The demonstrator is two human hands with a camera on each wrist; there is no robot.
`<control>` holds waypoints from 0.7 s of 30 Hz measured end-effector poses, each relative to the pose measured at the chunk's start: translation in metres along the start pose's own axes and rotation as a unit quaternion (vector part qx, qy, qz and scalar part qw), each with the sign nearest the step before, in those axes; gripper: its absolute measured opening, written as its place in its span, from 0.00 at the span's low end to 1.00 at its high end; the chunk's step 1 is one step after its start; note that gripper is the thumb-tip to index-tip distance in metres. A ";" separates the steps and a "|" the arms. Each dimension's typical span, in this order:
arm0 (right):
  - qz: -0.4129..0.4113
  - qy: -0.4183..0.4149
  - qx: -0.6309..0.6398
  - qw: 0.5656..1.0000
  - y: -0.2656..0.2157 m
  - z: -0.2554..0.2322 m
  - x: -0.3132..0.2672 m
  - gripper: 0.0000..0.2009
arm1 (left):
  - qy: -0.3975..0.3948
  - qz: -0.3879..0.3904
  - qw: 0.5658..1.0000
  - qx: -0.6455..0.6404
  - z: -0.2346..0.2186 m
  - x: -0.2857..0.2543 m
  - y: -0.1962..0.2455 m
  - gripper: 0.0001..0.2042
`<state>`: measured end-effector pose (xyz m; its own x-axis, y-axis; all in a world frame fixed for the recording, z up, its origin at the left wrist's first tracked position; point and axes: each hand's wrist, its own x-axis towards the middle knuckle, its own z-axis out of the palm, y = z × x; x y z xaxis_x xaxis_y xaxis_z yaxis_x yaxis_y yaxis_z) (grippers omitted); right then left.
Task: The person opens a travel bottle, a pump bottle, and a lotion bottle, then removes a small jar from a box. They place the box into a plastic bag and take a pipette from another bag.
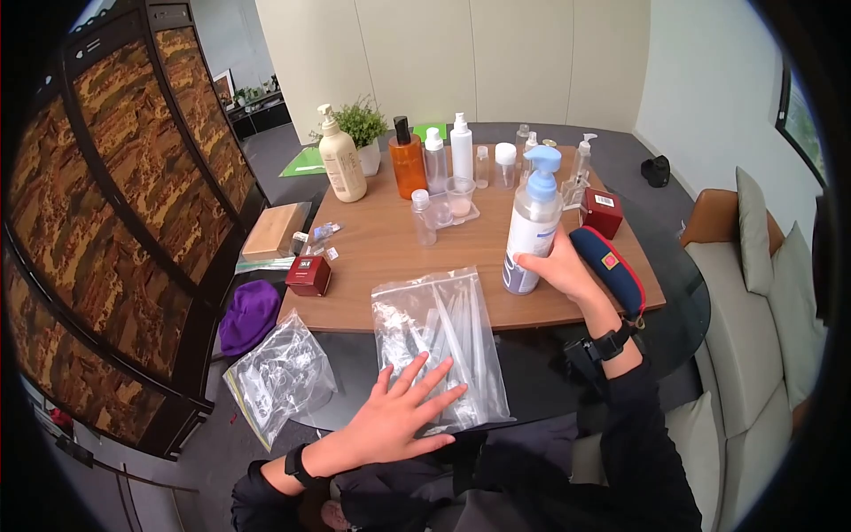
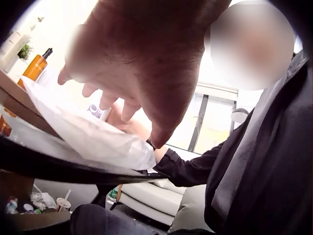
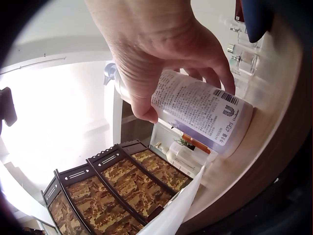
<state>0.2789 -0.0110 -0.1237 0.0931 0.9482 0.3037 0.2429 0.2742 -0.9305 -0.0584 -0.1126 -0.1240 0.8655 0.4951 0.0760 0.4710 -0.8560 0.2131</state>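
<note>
My right hand (image 1: 563, 268) grips the lower body of a clear bottle (image 1: 534, 222) with a blue pump top, which stands on the wooden board near its front edge. In the right wrist view the thumb and fingers wrap round the same bottle (image 3: 195, 110), its printed label showing. My left hand (image 1: 394, 417) is spread with straight fingers over the lower part of a clear zip bag (image 1: 434, 324) with long pale items inside. The left wrist view shows the left palm (image 2: 139, 63) above the bag (image 2: 93, 137); whether they touch, I cannot tell.
Several bottles, including an amber one (image 1: 408, 164), stand across the back of the wooden board (image 1: 363, 244). A navy case (image 1: 612, 266) and red box (image 1: 601, 213) lie at the right. Another red box (image 1: 308, 276), a crumpled clear bag (image 1: 282, 372) and a purple cloth (image 1: 248, 317) are at the left.
</note>
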 end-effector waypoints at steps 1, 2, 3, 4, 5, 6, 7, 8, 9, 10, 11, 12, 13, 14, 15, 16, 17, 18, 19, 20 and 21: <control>-0.008 0.002 0.001 1.000 0.001 0.000 0.000 0.36 | -0.008 0.000 1.000 0.012 0.007 0.000 0.001 0.34; -0.006 -0.001 0.000 1.000 0.001 -0.001 0.001 0.36 | -0.016 0.001 1.000 0.023 0.014 0.000 0.001 0.35; -0.002 -0.004 0.000 1.000 0.001 -0.002 0.000 0.36 | -0.017 0.003 0.999 0.037 0.020 -0.002 -0.001 0.37; 0.003 -0.008 0.000 1.000 0.000 -0.003 -0.001 0.37 | -0.011 0.003 0.999 0.040 0.021 -0.002 0.000 0.37; 0.006 -0.012 0.004 1.000 -0.001 -0.003 -0.002 0.37 | -0.005 0.003 0.999 0.043 0.021 -0.003 0.000 0.38; 0.010 -0.016 0.008 1.000 -0.003 -0.003 -0.002 0.37 | 0.000 0.002 0.999 0.046 0.021 -0.004 0.000 0.38; 0.014 -0.021 0.013 1.000 -0.004 -0.003 -0.002 0.37 | -0.005 0.000 0.999 0.042 0.021 -0.004 0.000 0.38; 0.011 -0.019 0.008 1.000 -0.003 -0.003 -0.002 0.37 | -0.010 -0.002 0.999 0.039 0.020 -0.005 0.000 0.39; 0.006 -0.016 0.003 1.000 -0.001 -0.003 -0.001 0.37 | -0.013 -0.004 0.999 0.036 0.020 -0.005 0.000 0.39; 0.002 -0.013 -0.003 1.000 -0.001 -0.004 -0.001 0.37 | -0.012 -0.004 0.999 0.031 0.020 -0.006 0.000 0.40; 0.000 -0.011 -0.005 1.000 -0.001 -0.004 -0.001 0.37 | -0.011 -0.004 1.000 0.027 0.022 -0.006 0.000 0.40; -0.001 -0.010 -0.008 1.000 -0.001 -0.004 -0.001 0.37 | -0.010 -0.004 1.000 0.023 0.022 -0.006 -0.001 0.40; -0.002 -0.008 -0.011 1.000 -0.001 -0.004 -0.002 0.37 | -0.011 -0.003 1.000 0.020 0.022 -0.006 -0.001 0.40; -0.002 -0.009 -0.005 1.000 0.000 -0.004 -0.002 0.37 | -0.011 -0.003 1.000 0.016 0.021 -0.005 -0.001 0.40; -0.001 -0.010 0.000 1.000 0.000 -0.004 -0.002 0.37 | -0.011 -0.003 1.000 0.013 0.021 -0.006 -0.001 0.40; -0.001 -0.012 0.005 1.000 0.000 -0.004 -0.002 0.37 | -0.015 -0.005 1.000 0.011 0.019 -0.005 -0.001 0.40; 0.005 -0.015 0.015 1.000 -0.001 -0.004 -0.003 0.37 | -0.018 -0.006 1.000 0.009 0.016 -0.005 -0.002 0.39; 0.010 -0.018 0.024 0.999 -0.003 -0.004 -0.004 0.37 | -0.021 -0.007 1.000 0.007 0.014 -0.005 -0.002 0.39; 0.015 -0.021 0.033 0.999 -0.004 -0.004 -0.005 0.37 | -0.024 -0.007 1.000 0.005 0.012 -0.006 -0.002 0.39; 0.022 -0.021 0.042 0.999 -0.005 -0.004 -0.007 0.37 | -0.026 -0.006 1.000 0.004 0.010 -0.006 -0.003 0.38; 0.027 -0.021 0.052 0.998 -0.005 -0.004 -0.009 0.37 | -0.029 -0.005 1.000 0.003 0.008 -0.005 -0.004 0.38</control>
<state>0.2805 -0.0213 -0.1211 0.0631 0.9675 0.2450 0.1374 0.2347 -0.9623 -0.0634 -0.1128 -0.1327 0.8690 0.4945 0.0176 0.4806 -0.8520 0.2076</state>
